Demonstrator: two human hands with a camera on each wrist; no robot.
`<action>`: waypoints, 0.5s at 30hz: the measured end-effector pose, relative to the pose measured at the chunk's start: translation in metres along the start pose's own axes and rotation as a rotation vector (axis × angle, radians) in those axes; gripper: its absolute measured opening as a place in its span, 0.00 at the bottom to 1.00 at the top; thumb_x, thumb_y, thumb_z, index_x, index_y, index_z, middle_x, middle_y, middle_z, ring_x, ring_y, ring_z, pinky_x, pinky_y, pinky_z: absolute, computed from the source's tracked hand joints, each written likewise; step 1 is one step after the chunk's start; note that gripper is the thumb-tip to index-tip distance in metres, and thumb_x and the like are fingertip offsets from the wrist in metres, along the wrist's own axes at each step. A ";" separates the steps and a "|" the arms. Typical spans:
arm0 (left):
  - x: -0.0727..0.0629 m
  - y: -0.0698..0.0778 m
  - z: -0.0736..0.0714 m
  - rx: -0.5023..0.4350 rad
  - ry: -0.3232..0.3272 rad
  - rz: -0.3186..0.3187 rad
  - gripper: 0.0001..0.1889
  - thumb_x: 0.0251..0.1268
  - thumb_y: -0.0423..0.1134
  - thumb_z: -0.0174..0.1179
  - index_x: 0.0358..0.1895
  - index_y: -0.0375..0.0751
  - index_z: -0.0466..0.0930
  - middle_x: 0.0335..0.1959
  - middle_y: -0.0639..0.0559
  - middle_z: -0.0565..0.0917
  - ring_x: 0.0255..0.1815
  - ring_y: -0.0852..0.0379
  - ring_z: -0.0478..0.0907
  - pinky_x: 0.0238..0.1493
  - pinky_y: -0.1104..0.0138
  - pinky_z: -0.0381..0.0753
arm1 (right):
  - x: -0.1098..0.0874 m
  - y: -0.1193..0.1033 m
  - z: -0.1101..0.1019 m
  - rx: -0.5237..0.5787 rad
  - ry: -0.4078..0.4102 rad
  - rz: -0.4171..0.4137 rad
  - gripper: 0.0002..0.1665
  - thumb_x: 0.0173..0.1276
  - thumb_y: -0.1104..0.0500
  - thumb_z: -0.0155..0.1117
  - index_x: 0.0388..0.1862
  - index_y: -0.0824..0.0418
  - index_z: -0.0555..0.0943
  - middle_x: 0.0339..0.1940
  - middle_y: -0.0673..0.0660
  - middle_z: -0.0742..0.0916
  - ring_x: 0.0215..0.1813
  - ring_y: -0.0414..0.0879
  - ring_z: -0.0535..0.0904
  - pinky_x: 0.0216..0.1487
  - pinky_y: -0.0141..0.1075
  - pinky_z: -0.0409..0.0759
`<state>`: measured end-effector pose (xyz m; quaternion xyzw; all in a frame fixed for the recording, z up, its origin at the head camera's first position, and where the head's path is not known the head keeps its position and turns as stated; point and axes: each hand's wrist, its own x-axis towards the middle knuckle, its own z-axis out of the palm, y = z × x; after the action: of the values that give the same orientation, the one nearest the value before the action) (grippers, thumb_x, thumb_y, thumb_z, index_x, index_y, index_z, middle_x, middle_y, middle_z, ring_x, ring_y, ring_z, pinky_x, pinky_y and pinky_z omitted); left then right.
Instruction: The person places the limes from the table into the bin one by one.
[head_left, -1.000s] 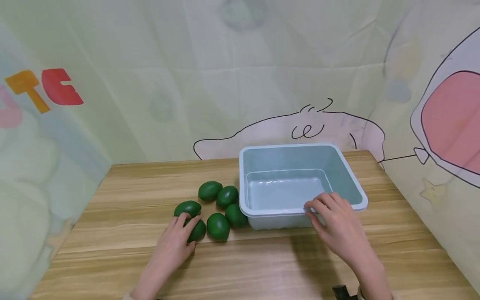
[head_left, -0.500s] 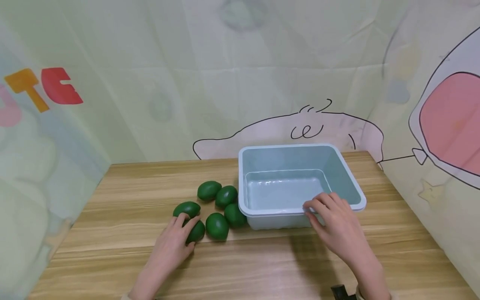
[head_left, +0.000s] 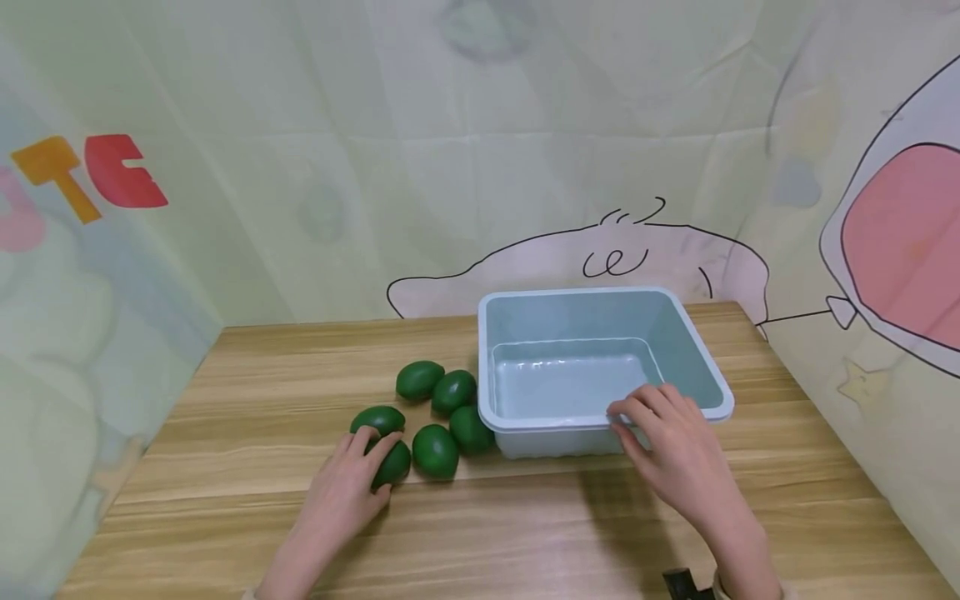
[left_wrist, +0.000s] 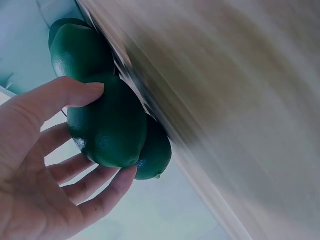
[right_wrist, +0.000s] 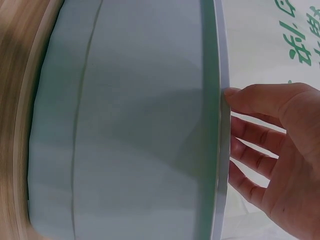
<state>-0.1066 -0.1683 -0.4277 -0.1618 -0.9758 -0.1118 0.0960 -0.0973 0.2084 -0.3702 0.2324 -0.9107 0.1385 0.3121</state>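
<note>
A green lime (head_left: 392,465) sits on the wooden table under my left hand (head_left: 341,483). The left wrist view shows my thumb on one side of that lime (left_wrist: 107,122) and my fingertips along the other. Another lime (head_left: 378,418) lies just behind it, near my fingertips. My right hand (head_left: 675,442) holds the front rim of a pale blue plastic tub (head_left: 558,423). In the right wrist view my thumb meets the near side of the rim (right_wrist: 223,150), while the other fingers reach over it. Nothing lies inside the tub.
Several more limes (head_left: 435,452) lie in a loose group between my left hand and the tub's left wall. A printed cloth backdrop (head_left: 337,208) rises behind the wooden table (head_left: 247,400). A black object (head_left: 680,583) shows by my right wrist.
</note>
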 end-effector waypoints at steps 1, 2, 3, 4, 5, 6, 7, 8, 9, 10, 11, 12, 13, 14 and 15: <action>0.000 0.000 0.000 0.001 0.002 0.001 0.34 0.39 0.32 0.74 0.59 0.43 0.78 0.51 0.41 0.76 0.48 0.45 0.73 0.40 0.56 0.80 | 0.000 0.000 0.000 -0.001 -0.001 0.002 0.13 0.49 0.66 0.74 0.34 0.54 0.83 0.33 0.46 0.83 0.38 0.44 0.73 0.37 0.38 0.69; 0.000 0.000 0.000 0.001 0.005 0.003 0.34 0.39 0.31 0.74 0.59 0.43 0.78 0.51 0.41 0.76 0.48 0.45 0.73 0.40 0.56 0.80 | 0.000 0.000 0.000 -0.002 -0.002 0.002 0.13 0.49 0.65 0.74 0.34 0.54 0.83 0.33 0.46 0.83 0.38 0.44 0.73 0.37 0.38 0.69; 0.000 0.000 0.000 0.001 0.007 0.004 0.34 0.39 0.31 0.74 0.59 0.42 0.78 0.50 0.41 0.76 0.48 0.45 0.73 0.40 0.56 0.80 | 0.000 0.000 0.000 -0.001 -0.003 0.002 0.13 0.49 0.65 0.74 0.34 0.54 0.83 0.33 0.46 0.83 0.38 0.44 0.73 0.37 0.38 0.69; 0.000 0.000 -0.001 0.002 0.010 0.006 0.34 0.39 0.31 0.74 0.58 0.42 0.78 0.50 0.41 0.76 0.47 0.45 0.73 0.40 0.56 0.80 | 0.000 0.000 0.000 -0.002 -0.003 0.002 0.13 0.50 0.65 0.74 0.34 0.54 0.83 0.33 0.46 0.83 0.38 0.44 0.73 0.37 0.39 0.69; 0.000 0.001 -0.001 0.002 0.012 0.007 0.34 0.39 0.31 0.74 0.58 0.42 0.78 0.50 0.41 0.76 0.47 0.45 0.73 0.40 0.56 0.80 | 0.000 0.000 0.000 -0.003 -0.003 0.001 0.13 0.50 0.65 0.74 0.34 0.54 0.83 0.33 0.46 0.83 0.38 0.44 0.73 0.37 0.39 0.69; -0.001 0.001 -0.001 0.003 0.014 0.009 0.34 0.39 0.31 0.74 0.58 0.42 0.78 0.50 0.41 0.76 0.47 0.45 0.73 0.40 0.56 0.80 | 0.000 0.000 0.000 -0.003 -0.002 0.000 0.13 0.50 0.65 0.74 0.34 0.54 0.83 0.33 0.46 0.83 0.38 0.44 0.73 0.37 0.39 0.69; -0.001 0.001 -0.002 0.003 0.016 0.011 0.34 0.38 0.31 0.74 0.58 0.42 0.78 0.50 0.41 0.76 0.47 0.45 0.73 0.40 0.56 0.80 | 0.000 0.001 0.000 -0.003 -0.002 -0.001 0.13 0.50 0.65 0.74 0.34 0.54 0.83 0.33 0.46 0.83 0.38 0.44 0.73 0.37 0.39 0.69; -0.001 0.001 -0.002 0.002 0.019 0.012 0.34 0.38 0.31 0.74 0.58 0.42 0.78 0.50 0.41 0.76 0.47 0.45 0.74 0.40 0.55 0.81 | 0.000 0.001 0.000 -0.004 -0.001 -0.001 0.13 0.50 0.65 0.74 0.34 0.54 0.83 0.33 0.46 0.83 0.38 0.44 0.73 0.37 0.38 0.69; -0.001 0.002 -0.003 0.002 0.020 0.013 0.34 0.38 0.31 0.73 0.58 0.42 0.78 0.50 0.41 0.76 0.47 0.45 0.74 0.40 0.55 0.81 | 0.000 0.001 0.000 -0.003 0.000 -0.002 0.13 0.50 0.65 0.74 0.34 0.54 0.83 0.33 0.46 0.83 0.38 0.44 0.73 0.37 0.38 0.69; -0.002 0.002 -0.003 0.001 0.021 0.014 0.34 0.38 0.31 0.73 0.58 0.42 0.78 0.50 0.41 0.76 0.47 0.45 0.74 0.40 0.55 0.81 | 0.000 0.001 0.000 -0.004 0.001 -0.003 0.13 0.50 0.65 0.74 0.34 0.54 0.83 0.33 0.46 0.82 0.38 0.44 0.73 0.37 0.38 0.69; -0.002 0.002 -0.003 0.000 0.022 0.015 0.34 0.38 0.30 0.73 0.58 0.42 0.78 0.50 0.41 0.76 0.48 0.45 0.74 0.40 0.55 0.81 | 0.000 0.001 0.000 -0.004 0.002 -0.004 0.13 0.50 0.65 0.74 0.34 0.54 0.83 0.33 0.46 0.82 0.38 0.44 0.73 0.36 0.38 0.69; -0.002 0.003 -0.004 0.000 0.024 0.015 0.34 0.38 0.30 0.73 0.58 0.42 0.78 0.50 0.41 0.76 0.48 0.45 0.74 0.40 0.55 0.81 | 0.000 0.001 0.000 -0.004 0.003 -0.005 0.13 0.50 0.65 0.74 0.34 0.54 0.83 0.33 0.46 0.82 0.38 0.44 0.73 0.36 0.38 0.68; -0.002 0.003 -0.004 -0.001 0.026 0.015 0.34 0.38 0.30 0.72 0.58 0.42 0.78 0.50 0.41 0.76 0.48 0.44 0.74 0.40 0.55 0.81 | 0.000 0.001 0.000 -0.004 0.004 -0.006 0.13 0.50 0.65 0.74 0.34 0.53 0.83 0.33 0.46 0.83 0.38 0.44 0.73 0.36 0.38 0.68; -0.003 0.003 -0.005 -0.001 0.029 0.015 0.34 0.38 0.30 0.72 0.59 0.42 0.78 0.50 0.41 0.76 0.48 0.44 0.74 0.40 0.54 0.81 | 0.000 0.001 0.000 -0.003 0.005 -0.008 0.13 0.50 0.65 0.74 0.34 0.53 0.83 0.33 0.46 0.83 0.38 0.44 0.73 0.36 0.38 0.69; -0.003 0.004 -0.005 0.000 0.032 0.016 0.34 0.38 0.30 0.72 0.59 0.42 0.78 0.50 0.41 0.76 0.48 0.44 0.74 0.40 0.54 0.81 | 0.000 0.001 0.000 -0.003 0.005 -0.010 0.13 0.50 0.65 0.74 0.34 0.53 0.83 0.33 0.46 0.83 0.38 0.44 0.73 0.36 0.38 0.69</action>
<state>-0.1018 -0.1673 -0.4225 -0.1677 -0.9728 -0.1137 0.1123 -0.0976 0.2088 -0.3705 0.2360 -0.9089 0.1364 0.3155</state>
